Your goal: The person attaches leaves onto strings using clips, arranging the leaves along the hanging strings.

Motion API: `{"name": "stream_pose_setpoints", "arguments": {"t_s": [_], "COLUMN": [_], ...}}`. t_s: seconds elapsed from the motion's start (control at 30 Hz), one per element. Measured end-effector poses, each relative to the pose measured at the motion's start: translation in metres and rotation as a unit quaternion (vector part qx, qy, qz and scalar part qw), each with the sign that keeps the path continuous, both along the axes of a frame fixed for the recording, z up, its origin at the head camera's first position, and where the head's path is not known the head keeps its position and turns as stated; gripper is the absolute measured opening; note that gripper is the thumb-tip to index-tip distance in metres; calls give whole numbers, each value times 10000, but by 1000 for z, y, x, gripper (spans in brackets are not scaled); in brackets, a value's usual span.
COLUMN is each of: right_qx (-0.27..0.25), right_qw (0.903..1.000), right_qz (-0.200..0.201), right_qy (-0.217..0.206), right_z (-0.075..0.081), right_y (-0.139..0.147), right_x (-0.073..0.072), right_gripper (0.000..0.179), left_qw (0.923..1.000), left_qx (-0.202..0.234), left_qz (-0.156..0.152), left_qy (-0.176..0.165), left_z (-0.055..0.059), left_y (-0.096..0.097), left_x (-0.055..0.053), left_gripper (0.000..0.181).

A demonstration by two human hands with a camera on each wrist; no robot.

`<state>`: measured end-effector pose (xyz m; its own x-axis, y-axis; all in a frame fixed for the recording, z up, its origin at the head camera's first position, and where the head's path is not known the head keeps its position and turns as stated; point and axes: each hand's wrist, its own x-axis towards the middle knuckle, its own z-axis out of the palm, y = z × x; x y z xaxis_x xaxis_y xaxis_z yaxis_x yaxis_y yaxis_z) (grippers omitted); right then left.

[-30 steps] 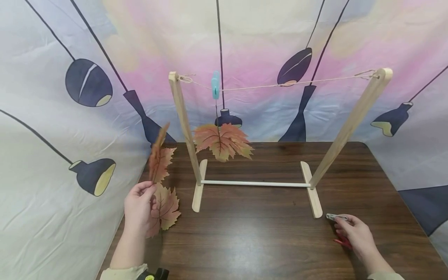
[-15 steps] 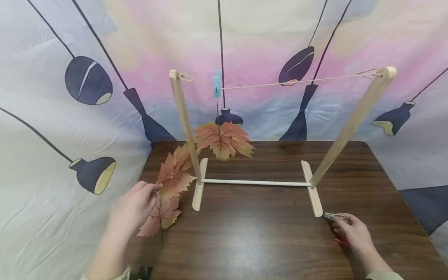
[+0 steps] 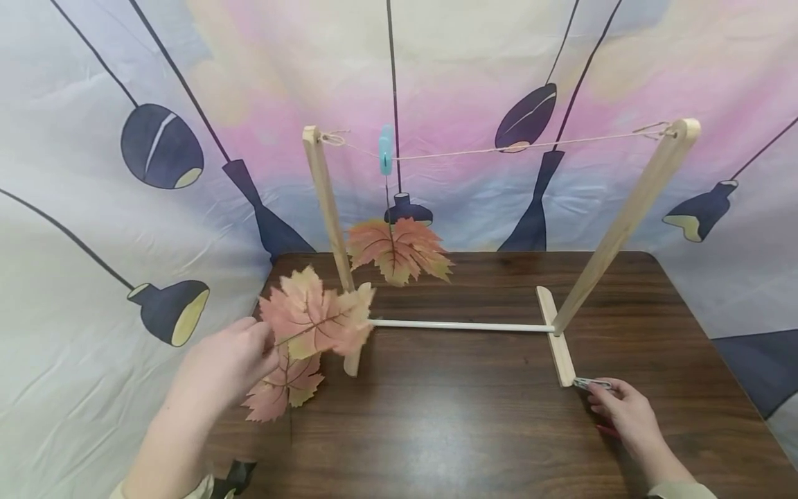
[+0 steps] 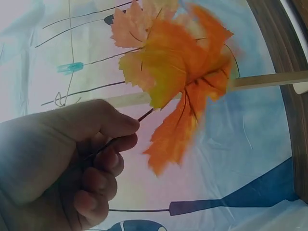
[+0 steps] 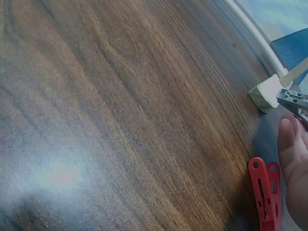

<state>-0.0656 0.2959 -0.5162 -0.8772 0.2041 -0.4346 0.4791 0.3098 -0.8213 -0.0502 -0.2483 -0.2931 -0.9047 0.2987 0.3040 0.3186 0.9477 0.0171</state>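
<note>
My left hand (image 3: 227, 367) pinches the thin dark stem of an orange maple leaf (image 4: 187, 72) between thumb and forefinger, the other fingers curled in. In the head view this leaf overlaps the left post of the wooden rack. Beneath it another maple leaf (image 3: 289, 388) lies on the table. My right hand (image 3: 632, 416) pinches a grey clothespin (image 5: 293, 101) close to the rack's right foot. A red clothespin (image 5: 264, 192) lies on the table beside that hand. From the rack's string (image 3: 486, 153) a light blue clothespin (image 3: 386, 151) holds a third maple leaf (image 3: 402, 249) by its stem.
The rack has two wooden posts, the right post (image 3: 623, 229) leaning outward in view, joined low down by a white rod (image 3: 461, 324). It stands on a dark wood table (image 3: 449, 416). A cloth backdrop (image 3: 461, 83) printed with lamps hangs behind.
My left hand has shifted left and turned, swinging the leaf from edge-on to face-on and rightward, across the left post. My right hand has moved slightly left with the grey clothespin.
</note>
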Motion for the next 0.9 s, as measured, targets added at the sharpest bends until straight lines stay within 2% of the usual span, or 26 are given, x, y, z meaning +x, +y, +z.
{"name": "stream_pose_setpoints", "arguments": {"t_s": [0.23,0.43,0.6,0.7,0.77,0.9], "right_qx": [-73,-150,-138,-112,-108,-156], "right_qw": [10000,9999,9999,9999,9999,9999], "right_qz": [-19,10,-8,-25,-13,-16], "right_qy": [34,-7,-50,-57,-54,-24], "right_z": [-2,-2,-4,-5,-6,-5], "right_y": [2,2,2,3,3,3], "right_x": [2,4,3,3,3,4], "right_gripper": [67,66,69,70,70,67], "left_qw": [9998,9991,9969,9915,9871,9790], "left_qx": [-60,247,628,1002,1237,1635], "left_qz": [-92,-164,-457,-692,-863,-1121], "left_qy": [155,295,-96,-456,-541,-475], "left_z": [-3,-6,-7,-8,-10,-13], "left_y": [2,4,9,12,14,18], "left_x": [2,-1,-5,-7,-8,-9], "left_gripper": [23,22,17,15,15,21]}}
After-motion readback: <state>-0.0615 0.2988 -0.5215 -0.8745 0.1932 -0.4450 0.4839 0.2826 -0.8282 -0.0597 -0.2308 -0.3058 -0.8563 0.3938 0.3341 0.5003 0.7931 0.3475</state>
